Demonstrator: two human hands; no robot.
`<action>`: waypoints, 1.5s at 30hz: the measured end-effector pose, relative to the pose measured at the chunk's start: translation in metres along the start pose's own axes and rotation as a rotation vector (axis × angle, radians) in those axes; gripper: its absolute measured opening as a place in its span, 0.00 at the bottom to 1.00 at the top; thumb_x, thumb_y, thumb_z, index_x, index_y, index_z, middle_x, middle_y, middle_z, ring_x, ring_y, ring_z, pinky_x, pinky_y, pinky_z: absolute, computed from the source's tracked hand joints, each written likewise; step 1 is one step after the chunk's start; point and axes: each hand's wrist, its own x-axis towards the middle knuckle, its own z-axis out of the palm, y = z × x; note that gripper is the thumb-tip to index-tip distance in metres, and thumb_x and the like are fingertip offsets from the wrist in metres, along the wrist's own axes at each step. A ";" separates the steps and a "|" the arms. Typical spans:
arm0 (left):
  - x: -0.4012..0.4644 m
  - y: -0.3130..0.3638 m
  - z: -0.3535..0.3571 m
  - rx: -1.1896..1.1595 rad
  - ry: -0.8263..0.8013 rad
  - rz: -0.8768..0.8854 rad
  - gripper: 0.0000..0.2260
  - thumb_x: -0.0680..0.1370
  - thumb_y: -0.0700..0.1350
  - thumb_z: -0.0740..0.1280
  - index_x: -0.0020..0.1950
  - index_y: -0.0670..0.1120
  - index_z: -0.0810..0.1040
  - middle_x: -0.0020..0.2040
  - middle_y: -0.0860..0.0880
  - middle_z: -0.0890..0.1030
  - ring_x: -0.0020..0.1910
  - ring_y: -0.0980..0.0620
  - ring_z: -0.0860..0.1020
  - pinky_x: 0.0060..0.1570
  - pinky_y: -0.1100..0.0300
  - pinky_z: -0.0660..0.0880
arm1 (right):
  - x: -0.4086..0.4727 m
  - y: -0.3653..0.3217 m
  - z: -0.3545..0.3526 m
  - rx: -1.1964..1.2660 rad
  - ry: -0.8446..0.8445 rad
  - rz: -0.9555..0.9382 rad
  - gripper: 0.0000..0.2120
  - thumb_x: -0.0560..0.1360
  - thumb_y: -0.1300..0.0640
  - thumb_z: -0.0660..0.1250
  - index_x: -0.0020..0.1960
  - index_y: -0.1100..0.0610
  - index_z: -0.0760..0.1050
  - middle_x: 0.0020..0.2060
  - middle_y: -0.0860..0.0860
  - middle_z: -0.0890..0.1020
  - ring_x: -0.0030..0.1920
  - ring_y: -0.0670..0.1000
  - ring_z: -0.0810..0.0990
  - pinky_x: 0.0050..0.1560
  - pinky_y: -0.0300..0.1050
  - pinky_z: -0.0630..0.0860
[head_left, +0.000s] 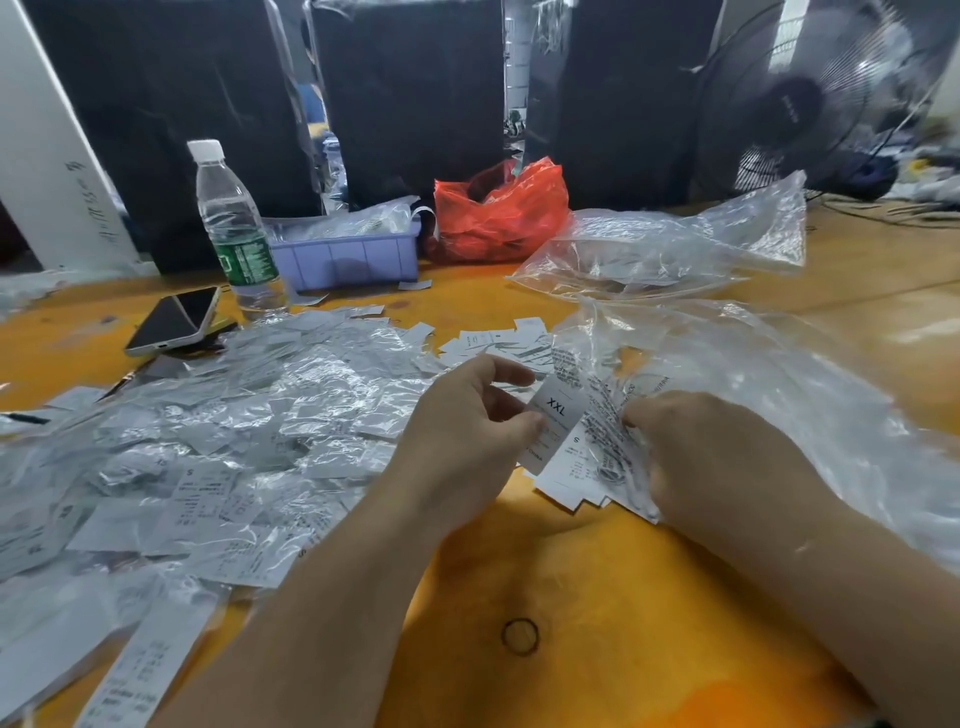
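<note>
1. Heap of small clear sleeves with printed labels inside (208, 441), spread over the left half of the orange table (597, 597).
2. Smartphone (174, 319), face up, at the heap's far edge.
3. Water bottle (236, 234), upright and capped, just right of the phone.
4. Lilac plastic bin (348, 260), far centre, holding more sleeves. A red plastic bag (498, 213) sits beside it on the right.
5. Left hand (467, 421), near centre. I read thumb and fingers pinching the XXL size label (558, 415) by its left edge, above the table.
6. Rubber band (519, 636), lying flat, near side.
7. Stack of printed care labels (602, 447), touching the XXL label's right side. The right hand (711, 457) grips it, fingers curled in.
8. Large clear plastic bag (779, 374), crumpled, right of that hand.

Step, as I judge it: matching the size label to a care-label set. The next move calls for squaring the edges flush without loosening the right grip.
</note>
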 end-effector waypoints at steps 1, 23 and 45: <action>0.000 0.000 0.000 0.002 0.001 0.000 0.11 0.75 0.41 0.71 0.52 0.56 0.77 0.41 0.52 0.84 0.39 0.52 0.81 0.42 0.51 0.79 | 0.000 0.000 0.000 0.009 0.012 0.001 0.08 0.74 0.58 0.60 0.52 0.51 0.73 0.41 0.47 0.76 0.40 0.53 0.73 0.36 0.44 0.70; 0.003 0.016 -0.019 -0.120 0.305 -0.149 0.12 0.73 0.48 0.61 0.35 0.49 0.82 0.34 0.53 0.81 0.32 0.54 0.78 0.37 0.51 0.78 | 0.055 -0.049 -0.029 1.538 0.118 0.004 0.12 0.71 0.73 0.69 0.48 0.59 0.79 0.43 0.57 0.82 0.43 0.54 0.84 0.42 0.41 0.81; 0.000 0.009 -0.027 -0.177 0.276 -0.009 0.03 0.75 0.47 0.72 0.43 0.49 0.81 0.32 0.57 0.79 0.35 0.59 0.77 0.39 0.57 0.78 | 0.073 -0.046 -0.005 1.599 -0.308 0.050 0.02 0.73 0.64 0.70 0.42 0.61 0.80 0.29 0.53 0.77 0.28 0.48 0.73 0.30 0.40 0.72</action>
